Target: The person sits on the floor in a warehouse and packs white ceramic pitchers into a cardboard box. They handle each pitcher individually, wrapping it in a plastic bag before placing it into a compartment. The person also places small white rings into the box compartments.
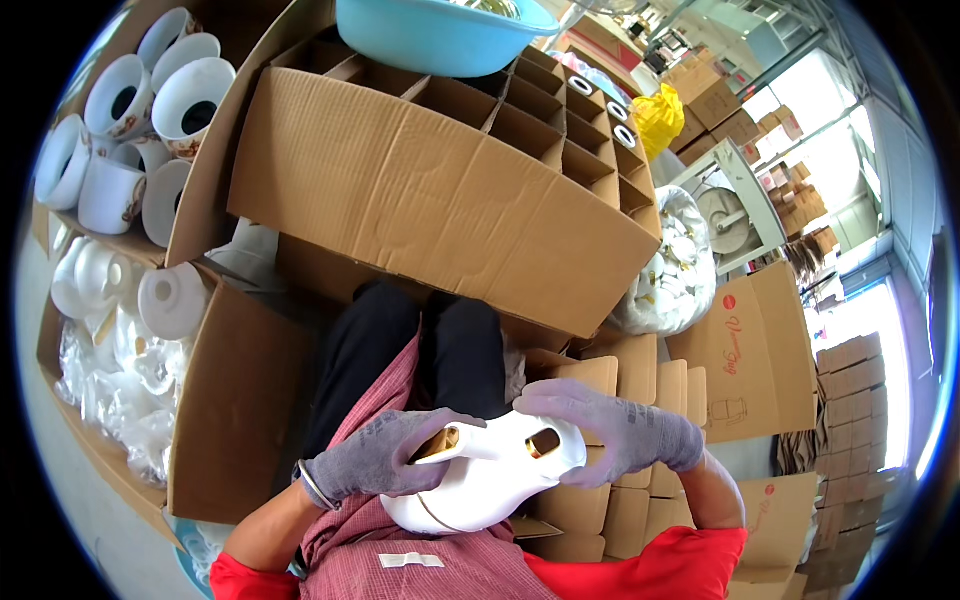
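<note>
Two gloved hands, left hand (385, 455), right hand (620, 430), one white teapot (490, 475)

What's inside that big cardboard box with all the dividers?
The big cardboard box holds a grid of cardboard dividers. A few far cells show white cup rims; most cells look empty or too dark to tell. A blue basin covers the back corner.

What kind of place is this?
Probably a packing room for crockery: a big cardboard box with dividers, white cups stacked in cartons, and gloved hands holding a white teapot.
</note>
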`<state>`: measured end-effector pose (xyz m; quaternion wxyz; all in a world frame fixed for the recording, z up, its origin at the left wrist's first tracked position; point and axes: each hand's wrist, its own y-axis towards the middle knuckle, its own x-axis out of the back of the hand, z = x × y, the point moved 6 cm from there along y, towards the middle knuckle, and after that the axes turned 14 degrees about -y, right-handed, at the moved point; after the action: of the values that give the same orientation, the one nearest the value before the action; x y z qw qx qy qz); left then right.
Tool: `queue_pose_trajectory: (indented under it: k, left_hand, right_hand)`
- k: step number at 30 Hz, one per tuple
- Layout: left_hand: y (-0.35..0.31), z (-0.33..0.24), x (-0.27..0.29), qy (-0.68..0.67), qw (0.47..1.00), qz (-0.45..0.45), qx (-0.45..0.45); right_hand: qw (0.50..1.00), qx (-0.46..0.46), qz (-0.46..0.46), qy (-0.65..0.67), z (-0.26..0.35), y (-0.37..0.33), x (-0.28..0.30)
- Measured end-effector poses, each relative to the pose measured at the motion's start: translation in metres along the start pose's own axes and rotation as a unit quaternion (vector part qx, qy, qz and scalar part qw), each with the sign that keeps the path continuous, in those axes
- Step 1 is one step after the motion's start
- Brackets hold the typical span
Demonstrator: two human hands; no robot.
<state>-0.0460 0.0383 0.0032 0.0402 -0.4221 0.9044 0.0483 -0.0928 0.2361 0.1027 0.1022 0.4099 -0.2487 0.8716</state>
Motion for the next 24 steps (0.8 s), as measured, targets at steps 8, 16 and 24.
queue_pose_trajectory:
  k: [8, 16, 24]
  left_hand:
    - [0.008, -0.007, -0.011, -0.022, 0.999, -0.019, -0.021]
    - [0.011, 0.0, -0.003, -0.025, 0.999, -0.02, 0.001]
    - [0.008, 0.006, -0.002, -0.01, 1.0, -0.006, -0.023]
  right_hand:
    - [0.999, -0.002, 0.005, 0.041, -0.006, -0.004, 0.008]
    - [0.998, -0.008, -0.042, -0.037, -0.006, -0.005, 0.008]
    - [0.999, -0.024, -0.012, -0.04, 0.002, -0.008, -0.013]
